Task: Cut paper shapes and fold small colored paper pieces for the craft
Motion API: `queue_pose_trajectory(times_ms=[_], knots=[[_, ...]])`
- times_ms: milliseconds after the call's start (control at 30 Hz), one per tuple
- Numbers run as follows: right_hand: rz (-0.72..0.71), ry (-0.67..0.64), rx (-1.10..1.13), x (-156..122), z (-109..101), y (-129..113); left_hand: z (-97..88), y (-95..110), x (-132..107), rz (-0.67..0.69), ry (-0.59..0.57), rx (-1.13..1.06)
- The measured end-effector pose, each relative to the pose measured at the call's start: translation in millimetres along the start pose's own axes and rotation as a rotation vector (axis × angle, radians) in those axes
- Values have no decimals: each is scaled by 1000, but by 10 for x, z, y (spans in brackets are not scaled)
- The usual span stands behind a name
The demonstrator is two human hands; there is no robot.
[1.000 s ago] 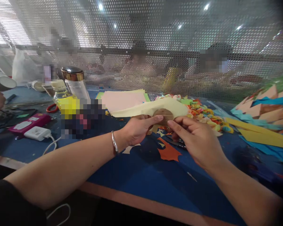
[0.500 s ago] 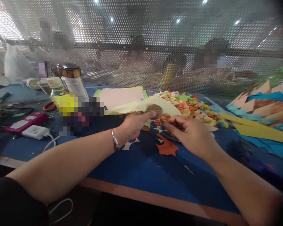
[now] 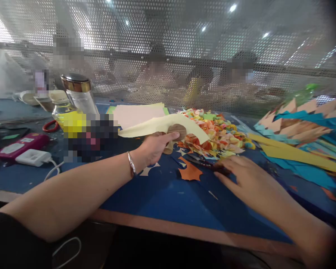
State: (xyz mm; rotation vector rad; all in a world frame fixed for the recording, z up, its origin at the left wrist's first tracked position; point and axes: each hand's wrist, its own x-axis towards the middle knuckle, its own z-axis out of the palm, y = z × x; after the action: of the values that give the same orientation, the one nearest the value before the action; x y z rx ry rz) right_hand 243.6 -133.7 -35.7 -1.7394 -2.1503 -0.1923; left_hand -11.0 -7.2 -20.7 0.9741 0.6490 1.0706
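Observation:
My left hand is closed on a strip of pale yellow paper, its thumb pressing a round brown wood-grained disc against the sheet. More brown round pieces show partly behind the fingers. On the blue table, my right hand has its thumb and fingers around the dark handles of a pair of scissors, whose blades point left. Just below the blades lies an orange paper scrap with scalloped cut edges. Near my left wrist is a cream scrap.
A heap of colourful paper petals lies behind my hands. Stacked paper sheets are at the back. Zigzag-cut and yellow paper strips fill the right. A glass bottle, a power bank and a white charger stand left.
My right hand has left the petal by the paper's edge and moved down and right onto the scissors. My left hand still holds the paper and disc. The view has shifted slightly.

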Motion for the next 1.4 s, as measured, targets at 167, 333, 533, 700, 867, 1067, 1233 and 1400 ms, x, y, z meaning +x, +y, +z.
queue_pose_trajectory(times_ms=[167, 333, 533, 700, 867, 1067, 1233, 1400], knots=[[-19, -73, 1, 132, 11, -10, -11, 36, -20, -6, -14, -20], [86, -108, 159, 124, -91, -110, 18, 31, -15, -29, 9, -111], [247, -124, 307, 78, -104, -212, 60, -54, -84, -89, -45, -144], [297, -88, 410, 98, -25, -211, 61, -98, -119, -118, -23, -171], [330, -162, 467, 155, -12, -226, 46, -109, -102, -119, 8, -190], [305, -238, 410, 235, -5, -212, 46, -80, -109, -113, 25, -202], [360, -229, 588, 184, -38, -211, 54, -75, -108, -128, 49, -234], [587, -183, 1048, 177, -105, -475, 166, -89, -206, -125, 115, -276]])
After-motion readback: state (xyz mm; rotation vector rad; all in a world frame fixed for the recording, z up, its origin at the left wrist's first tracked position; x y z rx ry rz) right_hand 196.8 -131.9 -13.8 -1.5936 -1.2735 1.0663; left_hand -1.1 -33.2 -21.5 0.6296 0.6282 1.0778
